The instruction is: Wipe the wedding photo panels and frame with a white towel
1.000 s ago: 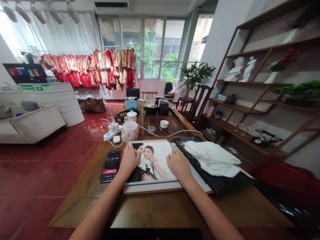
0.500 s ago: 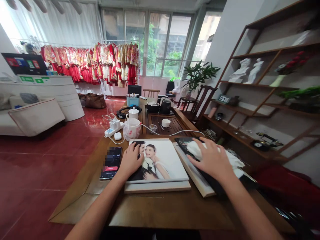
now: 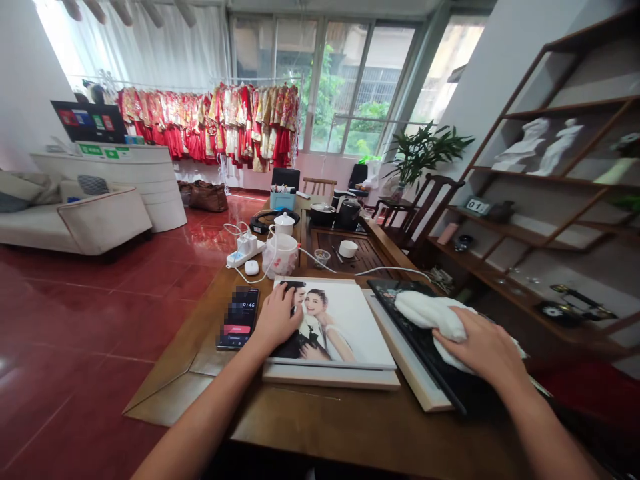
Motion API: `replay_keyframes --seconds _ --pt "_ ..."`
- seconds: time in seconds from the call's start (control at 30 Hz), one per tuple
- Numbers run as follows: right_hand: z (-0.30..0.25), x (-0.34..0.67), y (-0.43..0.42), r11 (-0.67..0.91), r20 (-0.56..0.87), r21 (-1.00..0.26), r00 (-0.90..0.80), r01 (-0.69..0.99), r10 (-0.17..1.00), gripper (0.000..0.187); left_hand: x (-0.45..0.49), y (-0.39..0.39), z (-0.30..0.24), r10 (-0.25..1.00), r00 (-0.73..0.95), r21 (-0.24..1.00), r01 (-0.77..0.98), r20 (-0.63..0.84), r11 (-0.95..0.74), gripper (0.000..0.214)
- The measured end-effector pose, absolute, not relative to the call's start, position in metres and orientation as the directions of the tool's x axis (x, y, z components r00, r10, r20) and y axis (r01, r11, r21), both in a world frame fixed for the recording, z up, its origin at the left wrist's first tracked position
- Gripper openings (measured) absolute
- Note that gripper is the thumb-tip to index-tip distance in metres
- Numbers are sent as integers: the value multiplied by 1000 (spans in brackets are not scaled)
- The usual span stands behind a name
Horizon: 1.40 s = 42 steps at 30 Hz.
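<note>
Wedding-photo panel (image 3: 345,327) under flat left hand (image 3: 275,319); right hand (image 3: 480,343) clasps white cloth (image 3: 425,312); phone (image 3: 239,319) reads 0:46.

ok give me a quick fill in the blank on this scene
The right hand presses a ____ cloth against a dark-faced panel.
The ____ hand rests on the wedding photo, beside a phone.
The garments on the rack by the windows are mostly ____.

Missing words: white, left, red.
</note>
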State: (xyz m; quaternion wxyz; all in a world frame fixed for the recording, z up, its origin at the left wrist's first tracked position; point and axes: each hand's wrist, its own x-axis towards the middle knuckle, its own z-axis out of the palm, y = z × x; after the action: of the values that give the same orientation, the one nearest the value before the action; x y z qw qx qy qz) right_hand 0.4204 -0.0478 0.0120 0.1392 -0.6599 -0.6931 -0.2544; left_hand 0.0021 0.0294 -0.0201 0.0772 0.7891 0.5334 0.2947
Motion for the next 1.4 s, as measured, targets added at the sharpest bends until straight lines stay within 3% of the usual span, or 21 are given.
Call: replay_keyframes --seconds 0.1,0.2,0.3,0.4,0.63,0.87,1.03,1.27,1.4 --pt "29 391 -49 50 623 120 -114 992 774 49 2 29 -20 888 263 433 798 378 -420 46" --pt "43 340 -50 277 662 86 -263 957 702 44 2 30 -20 889 267 429 800 371 -419 47" --pt "45 286 -48 483 534 81 -448 872 717 42 2 30 -19 890 273 424 802 366 -420 48" --pt "37 248 -44 587 372 38 -557 809 743 48 2 30 -18 890 278 417 806 361 -421 47" --pt "29 230 -24 574 360 46 -550 818 754 75 0 28 -17 885 293 391 814 362 -429 48" --pt "28 229 8 543 310 3 -517 840 798 67 2 31 -22 881 299 335 841 367 -425 45" --pt "31 228 -9 619 280 -22 -589 785 758 62 0 34 -26 881 308 337 838 360 -430 45" --pt "31 241 -44 702 206 -8 -686 712 698 69 3 33 -24 879 284 348 837 382 -422 43" --pt "27 262 -27 638 274 4 -614 770 740 62 3 32 -23 881 279 359 834 381 -419 43"
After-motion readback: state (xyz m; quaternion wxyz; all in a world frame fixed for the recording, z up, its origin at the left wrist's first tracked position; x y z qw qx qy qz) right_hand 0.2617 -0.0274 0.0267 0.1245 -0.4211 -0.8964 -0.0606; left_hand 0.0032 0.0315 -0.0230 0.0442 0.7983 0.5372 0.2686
